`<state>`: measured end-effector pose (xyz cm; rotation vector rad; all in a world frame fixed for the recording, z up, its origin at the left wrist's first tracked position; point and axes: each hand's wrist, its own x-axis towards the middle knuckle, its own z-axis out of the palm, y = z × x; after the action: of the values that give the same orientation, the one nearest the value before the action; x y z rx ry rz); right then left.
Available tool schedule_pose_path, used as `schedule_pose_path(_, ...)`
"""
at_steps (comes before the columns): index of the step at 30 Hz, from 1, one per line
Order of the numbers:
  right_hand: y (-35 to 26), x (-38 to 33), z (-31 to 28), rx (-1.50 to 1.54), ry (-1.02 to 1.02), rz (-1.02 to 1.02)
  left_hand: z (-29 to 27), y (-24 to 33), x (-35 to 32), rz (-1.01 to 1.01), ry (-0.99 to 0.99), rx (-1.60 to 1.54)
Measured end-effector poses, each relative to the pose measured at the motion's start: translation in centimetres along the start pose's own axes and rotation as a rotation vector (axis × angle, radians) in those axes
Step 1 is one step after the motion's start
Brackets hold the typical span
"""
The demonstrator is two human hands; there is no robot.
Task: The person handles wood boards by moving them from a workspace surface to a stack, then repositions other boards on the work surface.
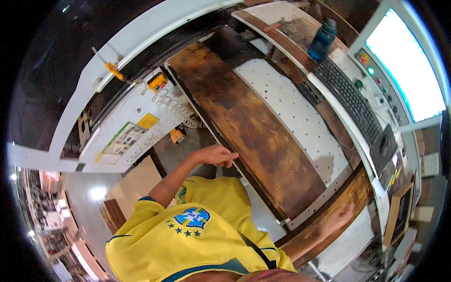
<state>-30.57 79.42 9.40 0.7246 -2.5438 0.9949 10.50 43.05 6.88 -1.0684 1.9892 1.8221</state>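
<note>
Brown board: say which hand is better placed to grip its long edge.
Left, likely: the left hand touches the long edge of the brown board; the right hand is blurred, by its end.

We saw a long brown board (253,127), worn and darkly stained, lying flat on the machine bed and running diagonally. Beside it lay a white perforated panel (300,117), flat and parallel, its surface dotted with small holes.

left hand (217,155): arm bent, fingers loosely curled | right hand (339,217): arm extended, blurred, open, palm down
</note>
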Motion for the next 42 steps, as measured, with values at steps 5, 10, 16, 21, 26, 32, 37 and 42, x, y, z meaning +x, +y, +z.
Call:
schedule_pose_path(5,10.2,-5.1,-7.6,-0.753,-0.098,0.184,0.9,-1.0,0.2,0.009,-0.177,0.045)
schedule_pose_path(10,11.1,-19.0,-12.0,-0.861,-0.438,0.927,3.0,-2.6,2.2,0.244,-0.293,0.133)
schedule_pose_path(16,9.9,-27.4,-13.1,-0.661,0.003,0.748,2.8,-5.2,-1.2,0.292,-0.276,0.026)
schedule_pose_path(21,9.1,-31.1,-14.0,-0.653,0.011,0.681,2.5,-10.6,-3.9,0.297,-0.286,0.016)
schedule_pose_path(26,5.2,-41.5,-12.8,-0.858,0.328,0.789,3.1,-16.0,-5.9,0.288,-0.314,-0.081)
schedule_pose_path(32,-3.6,-43.8,-9.4,0.572,0.33,1.316,3.6,-17.6,-7.1,0.159,-0.329,-0.035)
schedule_pose_path(37,-7.6,-42.6,-9.0,0.673,0.418,1.38,4.0,-14.7,-8.0,0.217,-0.348,0.053)
schedule_pose_path(42,-6.3,-43.8,-8.9,0.553,0.528,1.245,6.3,-11.2,-7.9,0.265,-0.39,0.079)
